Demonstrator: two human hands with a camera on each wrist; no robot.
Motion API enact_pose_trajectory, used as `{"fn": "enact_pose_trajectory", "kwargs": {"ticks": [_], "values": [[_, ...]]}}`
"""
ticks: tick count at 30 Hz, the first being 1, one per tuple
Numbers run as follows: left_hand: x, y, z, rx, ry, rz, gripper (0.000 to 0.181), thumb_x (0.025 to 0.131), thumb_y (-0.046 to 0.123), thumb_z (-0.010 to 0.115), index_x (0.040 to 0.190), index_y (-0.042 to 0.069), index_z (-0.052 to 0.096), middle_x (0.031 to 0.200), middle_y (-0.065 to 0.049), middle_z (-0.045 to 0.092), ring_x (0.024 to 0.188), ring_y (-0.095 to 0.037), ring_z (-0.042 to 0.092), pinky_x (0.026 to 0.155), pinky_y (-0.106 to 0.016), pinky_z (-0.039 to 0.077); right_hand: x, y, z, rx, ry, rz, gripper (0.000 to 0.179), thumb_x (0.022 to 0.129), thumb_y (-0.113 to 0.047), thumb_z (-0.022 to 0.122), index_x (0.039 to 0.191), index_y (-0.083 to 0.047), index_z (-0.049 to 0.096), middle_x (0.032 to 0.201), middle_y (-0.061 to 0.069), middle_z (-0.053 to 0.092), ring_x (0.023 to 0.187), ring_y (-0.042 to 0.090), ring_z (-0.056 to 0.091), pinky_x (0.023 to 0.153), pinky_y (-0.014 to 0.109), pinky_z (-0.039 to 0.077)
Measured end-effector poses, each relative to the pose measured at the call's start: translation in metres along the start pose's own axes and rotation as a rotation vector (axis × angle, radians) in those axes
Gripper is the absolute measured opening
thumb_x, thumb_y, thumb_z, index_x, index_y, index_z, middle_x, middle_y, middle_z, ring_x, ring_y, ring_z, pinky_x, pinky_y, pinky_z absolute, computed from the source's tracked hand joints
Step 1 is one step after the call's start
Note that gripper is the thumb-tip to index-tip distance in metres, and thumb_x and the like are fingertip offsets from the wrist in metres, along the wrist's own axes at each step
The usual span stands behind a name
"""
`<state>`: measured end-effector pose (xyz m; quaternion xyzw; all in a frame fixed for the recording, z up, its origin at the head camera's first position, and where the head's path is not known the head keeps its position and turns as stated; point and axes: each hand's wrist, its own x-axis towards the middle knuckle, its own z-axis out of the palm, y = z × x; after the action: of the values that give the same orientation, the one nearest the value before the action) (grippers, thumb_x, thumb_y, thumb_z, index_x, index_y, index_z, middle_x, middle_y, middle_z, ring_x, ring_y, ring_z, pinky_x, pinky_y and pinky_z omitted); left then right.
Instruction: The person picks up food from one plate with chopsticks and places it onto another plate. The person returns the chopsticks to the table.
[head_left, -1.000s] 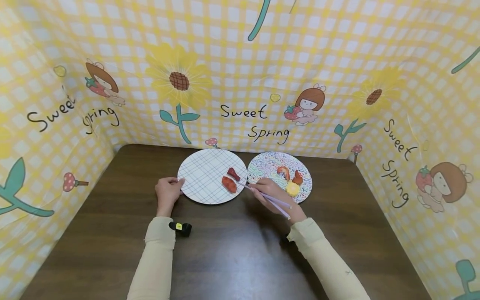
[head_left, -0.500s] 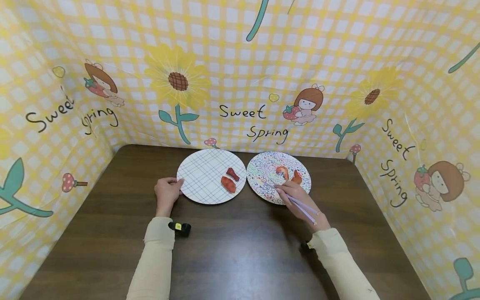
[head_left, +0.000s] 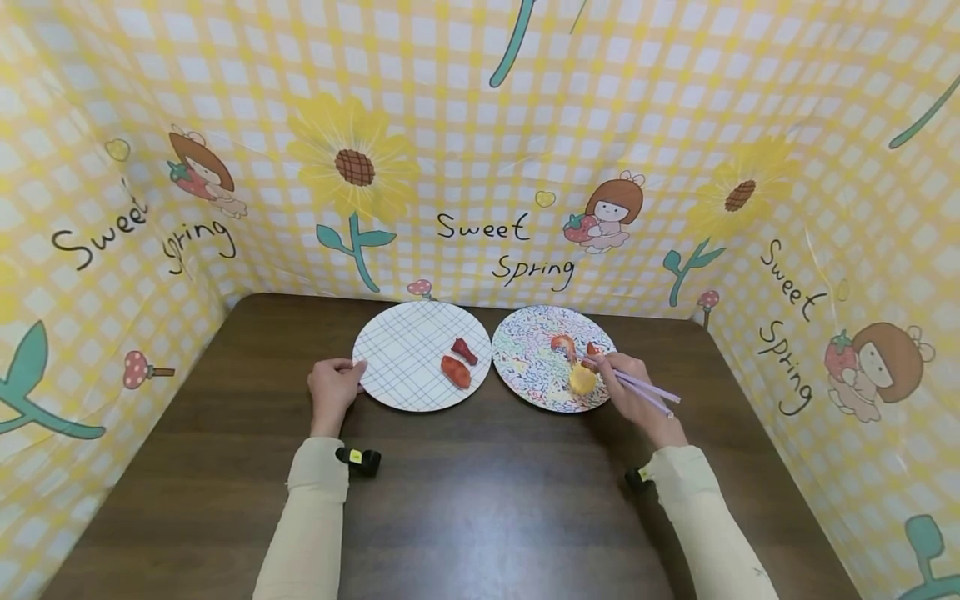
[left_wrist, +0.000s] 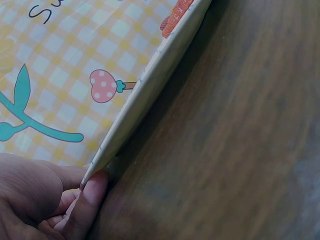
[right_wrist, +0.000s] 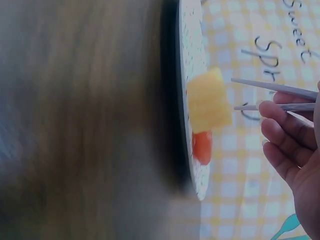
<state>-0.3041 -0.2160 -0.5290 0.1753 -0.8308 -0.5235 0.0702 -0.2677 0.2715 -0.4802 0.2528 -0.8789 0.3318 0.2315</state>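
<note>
My left hand [head_left: 335,385] pinches the near-left rim of a white plate with blue checked lines [head_left: 397,354], thumb above and fingers beneath. On that plate's right side lie a dark red piece shaped like a small drumstick [head_left: 465,351] and an orange-red oval food piece [head_left: 455,372]. My right hand [head_left: 636,393] holds a pair of lilac chopsticks [head_left: 648,388] over a speckled plate [head_left: 521,354]. Their tips [right_wrist: 237,107] stand apart beside a yellow corn piece [right_wrist: 209,102]. A curled shrimp [head_left: 563,343] and a red-orange piece [head_left: 592,348], partly hidden by my hand, lie behind the corn.
Both plates sit side by side at the back of a brown wooden table [head_left: 465,492], close to a yellow checked cloth wall [head_left: 465,167]. The cloth also encloses the left and right sides. A black wrist camera [head_left: 363,461] is strapped at my left cuff.
My right hand has moved right with the chopsticks, from the two pieces on the checked plate to the corn on the speckled plate. My left hand stays at the rim.
</note>
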Motion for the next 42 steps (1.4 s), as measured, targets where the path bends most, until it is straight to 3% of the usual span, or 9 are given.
{"fn": "enact_pose_trajectory", "kwargs": {"ticks": [6,10,15,20,25,27,30,36,42], "values": [[0.001,-0.002,0.001,-0.002,-0.006,0.004,0.039,0.098,0.025,0.068,0.119,-0.008,0.07,0.105,-0.026,0.074,0.057,-0.003,0.066,0.057,-0.017,0.05,0.004,0.022,0.0,-0.006,-0.049,0.121,0.032,0.106,-0.009,0.052,0.077,-0.002,0.065,0.067,0.01,0.062,0.06,0.008,0.048,0.053,0.021,0.04],[0.0,-0.001,0.002,-0.01,-0.007,0.003,0.039,0.098,0.023,0.069,0.12,-0.009,0.069,0.105,-0.026,0.074,0.057,-0.004,0.066,0.056,-0.018,0.052,0.01,0.034,0.001,0.009,-0.114,0.24,0.041,0.108,-0.016,0.049,0.072,0.001,0.058,0.06,0.003,0.05,0.055,0.009,0.041,0.049,0.022,0.033],[0.001,0.0,0.002,-0.008,-0.002,0.013,0.038,0.098,0.021,0.069,0.12,-0.01,0.069,0.104,-0.027,0.074,0.058,-0.006,0.068,0.055,-0.017,0.051,0.019,0.044,0.001,0.075,-0.163,0.414,0.049,0.11,-0.031,0.043,0.081,0.001,0.068,0.064,0.0,0.05,0.057,0.013,0.042,0.049,0.027,0.034],[0.001,0.0,0.004,-0.001,-0.007,-0.001,0.039,0.098,0.023,0.069,0.121,-0.009,0.069,0.105,-0.026,0.074,0.058,-0.005,0.067,0.055,-0.016,0.05,0.024,0.047,0.002,0.079,-0.224,0.46,0.056,0.111,-0.038,0.039,0.083,-0.001,0.07,0.068,0.008,0.054,0.06,0.02,0.045,0.049,0.029,0.035],[0.0,0.001,0.005,-0.01,-0.012,0.002,0.038,0.098,0.022,0.068,0.12,-0.009,0.068,0.105,-0.026,0.074,0.058,-0.004,0.066,0.055,-0.017,0.052,0.028,0.046,0.001,0.103,-0.275,0.477,0.052,0.11,-0.035,0.04,0.092,-0.001,0.075,0.083,0.014,0.07,0.074,0.026,0.064,0.056,0.029,0.047],[0.0,0.002,0.005,-0.012,-0.012,0.003,0.038,0.098,0.022,0.068,0.12,-0.009,0.069,0.106,-0.027,0.074,0.058,-0.004,0.066,0.055,-0.017,0.052,0.029,0.043,0.0,0.115,-0.293,0.475,0.047,0.109,-0.029,0.042,0.095,0.0,0.076,0.088,0.015,0.074,0.08,0.028,0.068,0.062,0.029,0.051],[0.0,0.002,0.004,-0.014,-0.01,-0.001,0.037,0.098,0.022,0.068,0.12,-0.008,0.069,0.106,-0.026,0.074,0.059,-0.003,0.065,0.056,-0.017,0.052,0.031,0.036,-0.001,0.126,-0.296,0.454,0.04,0.106,-0.02,0.045,0.093,0.003,0.075,0.084,0.015,0.072,0.075,0.024,0.066,0.061,0.027,0.05],[0.002,0.0,0.003,-0.012,-0.004,0.004,0.038,0.098,0.022,0.068,0.12,-0.008,0.069,0.107,-0.026,0.074,0.059,-0.003,0.066,0.056,-0.016,0.052,0.036,0.015,0.001,0.053,-0.214,0.247,0.031,0.102,-0.005,0.054,0.075,0.006,0.065,0.063,0.008,0.057,0.057,0.011,0.046,0.052,0.023,0.038],[0.002,-0.002,0.002,-0.003,0.005,0.005,0.038,0.098,0.022,0.069,0.119,-0.01,0.069,0.105,-0.027,0.074,0.061,-0.005,0.066,0.055,-0.016,0.05,0.041,-0.004,0.005,-0.087,-0.228,0.07,0.031,0.098,0.002,0.057,0.068,0.003,0.062,0.067,0.008,0.059,0.061,0.017,0.05,0.057,0.029,0.043]]}}
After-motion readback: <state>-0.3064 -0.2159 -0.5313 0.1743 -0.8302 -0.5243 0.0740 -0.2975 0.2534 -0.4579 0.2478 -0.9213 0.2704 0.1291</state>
